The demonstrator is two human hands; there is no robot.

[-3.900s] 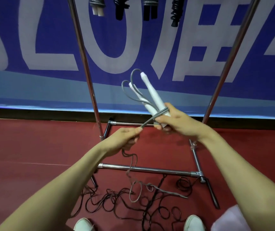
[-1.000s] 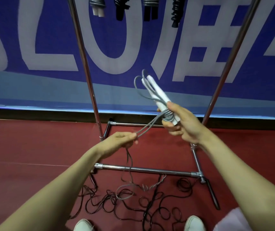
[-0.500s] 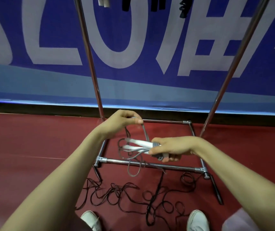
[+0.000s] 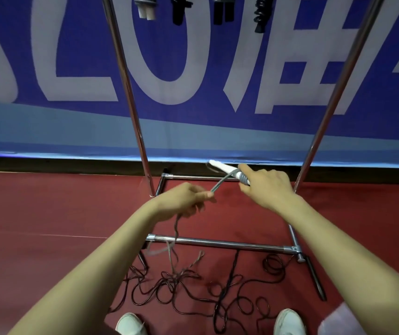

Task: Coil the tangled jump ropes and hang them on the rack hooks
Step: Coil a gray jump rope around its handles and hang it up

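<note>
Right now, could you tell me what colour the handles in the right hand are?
The handles are white, seen best in the head view.

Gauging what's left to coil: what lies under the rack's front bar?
Dark tangled ropes sprawl on the floor, and the grey rope trails down among them from the left hand. The left forearm covers the tangle's left edge.

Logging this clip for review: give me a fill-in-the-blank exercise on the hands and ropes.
The right hand holds white ____.
The left hand pinches the ____ rope wound round them.
Dark ropes lie tangled on the ____ floor.
____ coiled ropes hang at the rack's top.
Missing words: handles; grey; red; Four.
</note>
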